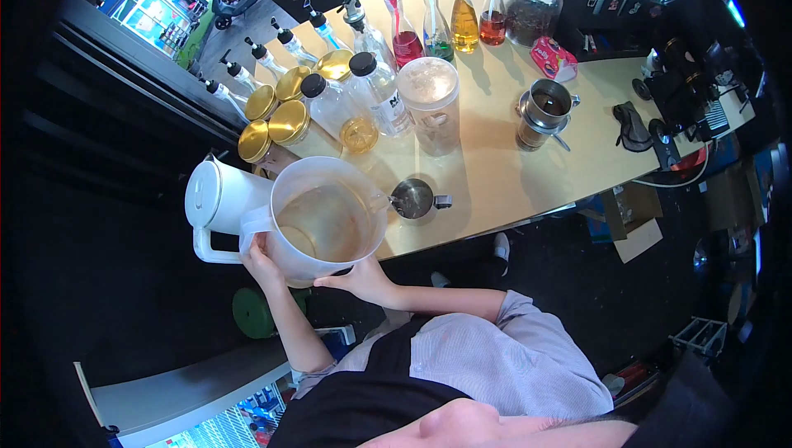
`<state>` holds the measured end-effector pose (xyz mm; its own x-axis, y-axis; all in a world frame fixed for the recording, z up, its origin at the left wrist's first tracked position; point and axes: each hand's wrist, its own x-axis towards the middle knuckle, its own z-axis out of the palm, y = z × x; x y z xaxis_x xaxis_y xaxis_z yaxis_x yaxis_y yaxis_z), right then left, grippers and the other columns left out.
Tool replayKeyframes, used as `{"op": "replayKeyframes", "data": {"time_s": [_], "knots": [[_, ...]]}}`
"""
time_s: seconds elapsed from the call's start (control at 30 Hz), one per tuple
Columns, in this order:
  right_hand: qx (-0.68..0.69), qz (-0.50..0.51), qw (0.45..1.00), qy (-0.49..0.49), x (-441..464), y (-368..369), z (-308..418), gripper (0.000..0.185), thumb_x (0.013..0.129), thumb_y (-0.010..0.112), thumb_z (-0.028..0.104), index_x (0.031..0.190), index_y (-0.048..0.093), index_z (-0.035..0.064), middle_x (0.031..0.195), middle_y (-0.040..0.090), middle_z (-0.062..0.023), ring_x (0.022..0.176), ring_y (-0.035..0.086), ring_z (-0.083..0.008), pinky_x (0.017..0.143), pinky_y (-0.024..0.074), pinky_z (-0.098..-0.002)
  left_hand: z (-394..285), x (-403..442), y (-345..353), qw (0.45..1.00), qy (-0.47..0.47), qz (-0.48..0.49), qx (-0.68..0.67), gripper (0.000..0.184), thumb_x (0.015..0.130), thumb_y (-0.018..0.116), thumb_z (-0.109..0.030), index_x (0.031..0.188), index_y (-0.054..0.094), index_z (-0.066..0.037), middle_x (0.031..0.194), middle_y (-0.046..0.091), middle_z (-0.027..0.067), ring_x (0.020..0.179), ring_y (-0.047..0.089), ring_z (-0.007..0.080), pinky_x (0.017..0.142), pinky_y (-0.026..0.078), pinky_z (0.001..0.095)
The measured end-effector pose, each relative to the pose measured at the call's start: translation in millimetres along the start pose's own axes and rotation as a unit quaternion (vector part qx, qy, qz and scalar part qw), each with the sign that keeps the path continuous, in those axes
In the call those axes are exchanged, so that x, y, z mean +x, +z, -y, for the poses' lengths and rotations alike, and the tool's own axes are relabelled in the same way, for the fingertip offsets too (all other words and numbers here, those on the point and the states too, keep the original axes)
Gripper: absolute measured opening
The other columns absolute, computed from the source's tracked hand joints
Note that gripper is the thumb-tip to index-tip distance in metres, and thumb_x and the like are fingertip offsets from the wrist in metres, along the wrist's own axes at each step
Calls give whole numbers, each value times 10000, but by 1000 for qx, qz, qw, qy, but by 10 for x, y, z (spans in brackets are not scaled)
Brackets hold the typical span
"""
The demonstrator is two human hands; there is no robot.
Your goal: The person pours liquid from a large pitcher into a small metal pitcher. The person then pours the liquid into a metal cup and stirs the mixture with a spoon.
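A large translucent plastic pitcher (pixel 326 217) is held in front of me at the table's near edge, its wide mouth facing up towards me. My left hand (pixel 262 265) is closed around its handle. My right hand (pixel 363 283) supports its lower side from the right, thumb stretched along it. The pitcher's spout points right, beside the rim of a small steel milk jug (pixel 412 199) on the table. Residue or a little liquid tints the inside of the pitcher brownish. Left of it stands a white lidded jug (pixel 216 196), partly hidden by the pitcher.
Gold-lidded jars (pixel 289 122), black-capped bottles (pixel 379 93) and a tall clear canister (pixel 431 110) crowd the left side. Coloured syrup bottles (pixel 464 19) line the back. A metal drip filter on a glass (pixel 544 110) stands to the right, near a pink packet (pixel 553 58).
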<state>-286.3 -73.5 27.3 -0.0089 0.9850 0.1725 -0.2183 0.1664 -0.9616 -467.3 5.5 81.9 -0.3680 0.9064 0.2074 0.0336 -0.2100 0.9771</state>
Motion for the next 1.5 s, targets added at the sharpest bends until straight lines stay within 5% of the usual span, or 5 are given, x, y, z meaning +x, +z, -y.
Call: {"op": "replayKeyframes", "data": {"time_s": [0.83,1.13,1.2,1.5], "knots": [[22,7,1000,8,3,-23,65,1002,606,893,354,1330,338,-62,1337,425,-222,1275,415,-328,1073,326,-429,75,30,-60,999,-2,10,40,472,1005,357,-294,1154,557,107,1121,629,199,1016,624,257,894,477,352],[24,14,999,19,7,-15,54,985,603,896,341,1321,354,-59,1332,436,-218,1270,422,-326,1075,325,-429,-35,-17,22,1000,3,-4,5,314,940,428,-127,1059,584,118,1038,643,178,959,642,233,846,494,326],[15,8,1000,12,3,-31,104,991,602,895,347,1323,351,-61,1333,434,-220,1272,420,-328,1076,324,-430,29,6,-31,999,-1,8,44,456,1000,379,-289,1150,558,102,1100,637,188,1009,628,245,885,482,341],[6,7,1000,7,-1,-6,-28,1008,603,892,371,1321,340,-72,1333,426,-233,1273,416,-336,1073,326,-432,105,35,-58,1000,5,3,27,455,1001,385,-299,1156,555,94,1109,634,191,1021,624,251,894,479,348]]}}
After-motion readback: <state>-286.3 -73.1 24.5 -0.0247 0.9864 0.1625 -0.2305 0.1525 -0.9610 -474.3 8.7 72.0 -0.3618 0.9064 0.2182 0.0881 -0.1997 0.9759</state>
